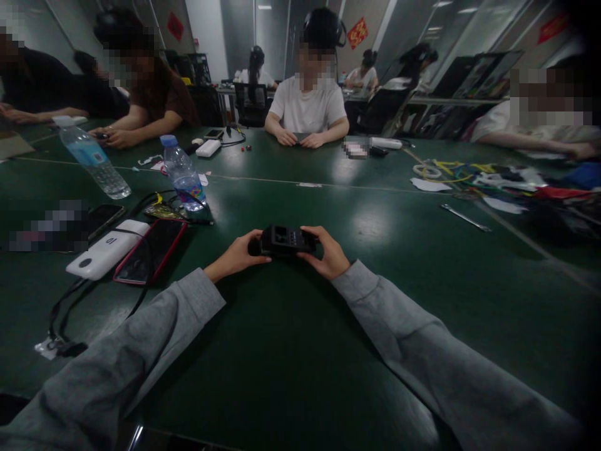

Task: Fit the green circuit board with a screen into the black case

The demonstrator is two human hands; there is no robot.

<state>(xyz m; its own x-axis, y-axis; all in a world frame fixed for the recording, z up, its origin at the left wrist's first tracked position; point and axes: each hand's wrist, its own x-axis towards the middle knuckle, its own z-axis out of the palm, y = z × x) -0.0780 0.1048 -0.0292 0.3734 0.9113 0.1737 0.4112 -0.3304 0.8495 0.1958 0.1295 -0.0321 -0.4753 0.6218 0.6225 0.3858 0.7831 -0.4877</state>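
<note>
A small black box-shaped device (pixel 285 239), with a square window and a row of small marks on its face, is held at the middle of the green table (pixel 291 351). My left hand (pixel 240 254) grips its left end, thumb below and fingers above. On the right end, my right hand (pixel 327 252) closes the same way. What the device is exactly, I cannot make out. Its underside and back are hidden from me.
Left of my hands lie a red-edged phone (pixel 151 252), a white power bank (pixel 107 249) with black cables, and two water bottles (pixel 183 172). A wrench (pixel 466 217) and a tangle of cables (pixel 498 175) are on the right. Several people sit around the table.
</note>
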